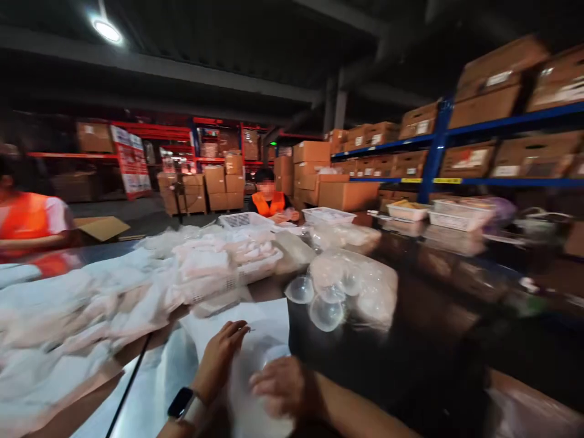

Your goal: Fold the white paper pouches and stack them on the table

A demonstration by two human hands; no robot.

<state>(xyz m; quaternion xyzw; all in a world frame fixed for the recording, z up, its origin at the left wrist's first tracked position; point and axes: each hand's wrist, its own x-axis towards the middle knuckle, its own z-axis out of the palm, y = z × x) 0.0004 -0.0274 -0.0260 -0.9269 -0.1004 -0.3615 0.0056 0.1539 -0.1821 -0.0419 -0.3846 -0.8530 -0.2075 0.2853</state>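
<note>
Both hands clasp one clear plastic packet (258, 389), left hand (219, 359) on its far-left edge, right hand (280, 386) nearer, its long axis running away from the wearer

Packets (137, 286) lie piled left of the cups (326, 298), baskets (328, 215) behind on the table (433, 316).

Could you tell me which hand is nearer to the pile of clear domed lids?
Right. The right hand lies just below the lids; the left hand sits further left, on the white bag.

A warehouse packing floor: blue shelving (438, 143) stacked with cardboard boxes (483, 106), red racks (150, 131) behind, orange vests (269, 204).
</note>
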